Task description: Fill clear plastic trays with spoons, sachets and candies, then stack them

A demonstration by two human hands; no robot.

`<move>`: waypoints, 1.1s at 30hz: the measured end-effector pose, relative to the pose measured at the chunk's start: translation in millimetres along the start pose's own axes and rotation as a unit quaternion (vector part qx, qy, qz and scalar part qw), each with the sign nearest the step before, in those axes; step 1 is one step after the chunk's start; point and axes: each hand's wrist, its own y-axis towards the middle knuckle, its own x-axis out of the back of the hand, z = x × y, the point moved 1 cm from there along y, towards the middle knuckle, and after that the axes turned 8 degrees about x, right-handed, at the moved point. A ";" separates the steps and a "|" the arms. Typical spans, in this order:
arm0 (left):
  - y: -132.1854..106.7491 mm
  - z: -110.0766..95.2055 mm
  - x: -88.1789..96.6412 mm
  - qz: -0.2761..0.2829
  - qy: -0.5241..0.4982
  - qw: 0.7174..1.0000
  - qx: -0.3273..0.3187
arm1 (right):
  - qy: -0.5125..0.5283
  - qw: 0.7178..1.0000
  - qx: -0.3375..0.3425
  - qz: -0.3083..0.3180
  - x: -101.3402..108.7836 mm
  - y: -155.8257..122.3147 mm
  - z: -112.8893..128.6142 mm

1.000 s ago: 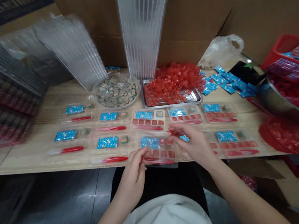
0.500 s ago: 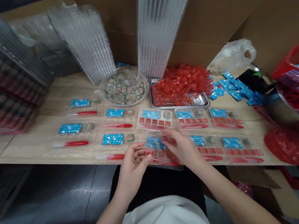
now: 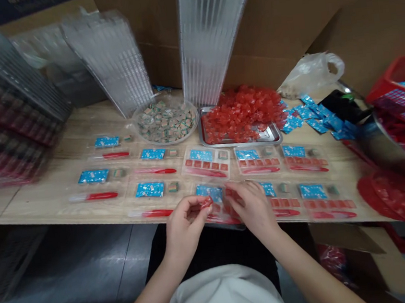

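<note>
My left hand (image 3: 187,228) is closed in a pinch on a small red plastic piece (image 3: 207,202), at the front edge of the table. Just right of it, my right hand (image 3: 255,209) is curled over a clear blister tray. A reddish bit shows between its thumb and fingers, too blurred to name. That tray holds a blue patterned packet (image 3: 209,192) and red squares, partly covered by my hands. Around it lie similar trays with blue packets, small wooden-looking blocks (image 3: 173,187) and red pens (image 3: 158,213). Trays in the middle and on the right also hold rows of red squares (image 3: 204,165).
Behind the trays stand a round tub of small blocks (image 3: 165,121) and a metal tray (image 3: 241,142) heaped with red pieces (image 3: 245,111). Tall stacks of clear trays (image 3: 212,39) rise at the back. Loose blue packets (image 3: 314,115) and red baskets (image 3: 397,198) are on the right.
My left hand has risen slightly and turned, bringing the red piece up and a little right. The right hand has shifted slightly right, with its fingers lower. The camera view has moved a little.
</note>
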 end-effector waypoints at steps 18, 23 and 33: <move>5.4 10.9 -23.3 0.061 0.246 0.957 -0.142 | -0.047 0.998 -0.039 -0.020 5.8 -10.4 -3.9; 4.8 -14.8 -22.0 0.127 -0.079 0.985 0.086 | 0.103 0.992 -0.062 -0.032 30.4 -2.3 12.2; 1.2 -24.0 -24.5 0.169 -0.110 0.976 0.081 | 0.457 0.866 -0.197 0.046 35.3 8.9 28.3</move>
